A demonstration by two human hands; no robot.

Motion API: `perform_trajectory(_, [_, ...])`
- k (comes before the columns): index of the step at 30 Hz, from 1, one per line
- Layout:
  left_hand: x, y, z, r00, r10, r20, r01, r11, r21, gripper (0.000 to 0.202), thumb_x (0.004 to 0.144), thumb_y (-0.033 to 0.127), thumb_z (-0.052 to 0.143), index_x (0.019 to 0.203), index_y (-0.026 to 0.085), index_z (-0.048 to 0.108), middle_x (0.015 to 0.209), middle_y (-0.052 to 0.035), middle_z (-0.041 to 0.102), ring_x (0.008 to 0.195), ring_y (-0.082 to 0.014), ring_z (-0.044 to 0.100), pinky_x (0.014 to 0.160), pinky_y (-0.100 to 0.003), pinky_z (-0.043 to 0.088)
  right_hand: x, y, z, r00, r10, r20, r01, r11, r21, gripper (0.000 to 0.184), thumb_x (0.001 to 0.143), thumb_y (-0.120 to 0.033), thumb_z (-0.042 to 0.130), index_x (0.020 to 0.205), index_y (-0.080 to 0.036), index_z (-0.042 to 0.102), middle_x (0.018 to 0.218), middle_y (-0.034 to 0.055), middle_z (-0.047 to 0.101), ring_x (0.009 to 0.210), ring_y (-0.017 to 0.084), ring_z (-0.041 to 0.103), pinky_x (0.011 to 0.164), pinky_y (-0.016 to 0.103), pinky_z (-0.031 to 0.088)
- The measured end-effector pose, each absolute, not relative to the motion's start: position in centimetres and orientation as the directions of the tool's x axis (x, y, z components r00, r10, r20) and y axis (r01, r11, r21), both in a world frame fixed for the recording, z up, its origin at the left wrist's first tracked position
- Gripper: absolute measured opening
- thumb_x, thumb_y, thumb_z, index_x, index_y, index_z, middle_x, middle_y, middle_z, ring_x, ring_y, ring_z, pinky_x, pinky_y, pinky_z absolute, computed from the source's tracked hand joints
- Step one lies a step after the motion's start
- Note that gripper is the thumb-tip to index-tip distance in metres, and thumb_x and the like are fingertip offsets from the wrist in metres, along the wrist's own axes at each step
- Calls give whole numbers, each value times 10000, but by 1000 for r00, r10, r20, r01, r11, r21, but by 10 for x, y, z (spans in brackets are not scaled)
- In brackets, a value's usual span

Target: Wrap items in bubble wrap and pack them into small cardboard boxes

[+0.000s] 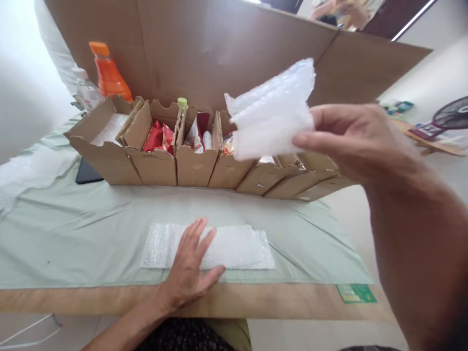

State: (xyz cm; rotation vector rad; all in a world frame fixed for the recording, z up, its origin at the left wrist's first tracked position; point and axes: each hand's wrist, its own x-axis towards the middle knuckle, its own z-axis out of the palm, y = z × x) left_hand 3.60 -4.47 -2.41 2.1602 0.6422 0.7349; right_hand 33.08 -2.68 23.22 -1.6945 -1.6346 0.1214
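My left hand (190,265) lies flat, fingers spread, on a strip of bubble wrap (241,246) spread on the pale green cloth near the table's front edge. My right hand (351,141) is raised in the air and pinches a folded piece of bubble wrap (272,109) between thumb and fingers. It holds that piece in front of a row of small open cardboard boxes (193,168). The leftmost box (106,146) has white wrap inside. The boxes beside it hold red packets (157,139) and other snack packs.
A large cardboard sheet (204,53) stands behind the boxes. An orange bottle (109,73) and a clear bottle (86,90) stand at the back left. A dark flat object (87,173) lies left of the boxes. A green card (356,293) sits on the wooden edge; a fan (451,114) stands far right.
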Motion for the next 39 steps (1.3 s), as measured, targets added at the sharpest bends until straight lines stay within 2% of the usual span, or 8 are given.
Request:
perform_trajectory(4, [26, -52, 13, 683, 730, 23, -49, 14, 999, 735, 892, 523, 752, 1530, 272, 486, 1604, -163, 495, 1477, -398, 458, 1216, -599, 351, 300, -87, 182, 97, 944, 317, 677, 171, -716, 307, 843, -481, 798, 773, -219, 654, 761, 9, 683, 679, 156, 627, 605, 294, 509])
perform_trajectory(7, [27, -59, 27, 769, 622, -146, -236, 489, 840, 723, 800, 623, 807, 1380, 236, 617, 1446, -161, 635, 1349, -393, 573, 1073, -542, 497, 261, -117, 127, 98, 945, 313, 629, 184, -755, 244, 921, -397, 715, 774, -225, 623, 875, 29, 731, 764, 180, 682, 686, 317, 553])
perform_trajectory(11, [30, -63, 21, 658, 661, -361, -373, 703, 605, 463, 769, 522, 860, 1068, 197, 720, 1155, -82, 750, 1051, -266, 687, 856, -366, 563, 219, -152, 66, 12, 942, 335, 696, 233, -679, 161, 894, -350, 753, 833, -239, 653, 948, 43, 747, 898, 223, 715, 822, 362, 571])
perform_trajectory(19, [8, -79, 11, 613, 684, -396, -182, 610, 772, 284, 679, 247, 879, 909, 168, 731, 861, 2, 724, 777, -135, 618, 778, -261, 470, 204, -160, 43, 357, 913, 200, 474, 8, -881, 846, 885, -414, 773, 1584, -243, 329, 1023, 57, 748, 873, 217, 720, 818, 400, 621])
perform_trajectory(26, [-11, -68, 17, 813, 534, -232, -174, 603, 778, 645, 724, 425, 846, 1315, 229, 677, 1239, -89, 718, 1090, -270, 646, 904, -353, 482, 197, -155, 69, 544, 772, 330, 425, 85, -901, 295, 875, -334, 794, 1137, -273, 674, 806, -15, 705, 622, 158, 651, 559, 297, 561])
perform_trajectory(31, [-17, -63, 21, 781, 507, -365, 157, 406, 900, 269, 849, 345, 761, 1043, 161, 734, 1024, -71, 755, 953, -226, 679, 874, -344, 504, 205, -166, 68, 668, 642, 377, 412, 102, -905, 200, 857, -319, 817, 977, -249, 673, 798, -29, 692, 642, 143, 645, 583, 285, 532])
perform_trajectory(36, [-32, -22, 29, 636, 708, -306, 294, 144, 945, 461, 871, 309, 678, 1309, 178, 624, 942, -32, 741, 897, -208, 695, 862, -352, 543, 230, -162, 33, 679, 677, 285, 435, -57, -898, 217, 849, -380, 777, 888, -217, 639, 799, -2, 685, 712, 159, 635, 673, 310, 516])
perform_trajectory(39, [-25, -8, 21, 527, 829, -186, 621, -226, 751, 560, 856, 215, 653, 1409, 172, 567, 903, -38, 724, 889, -244, 688, 876, -395, 545, 238, -159, -3, 581, 776, 244, 640, -251, -726, 243, 851, -430, 696, 912, -200, 651, 833, 47, 709, 742, 202, 636, 741, 378, 506])
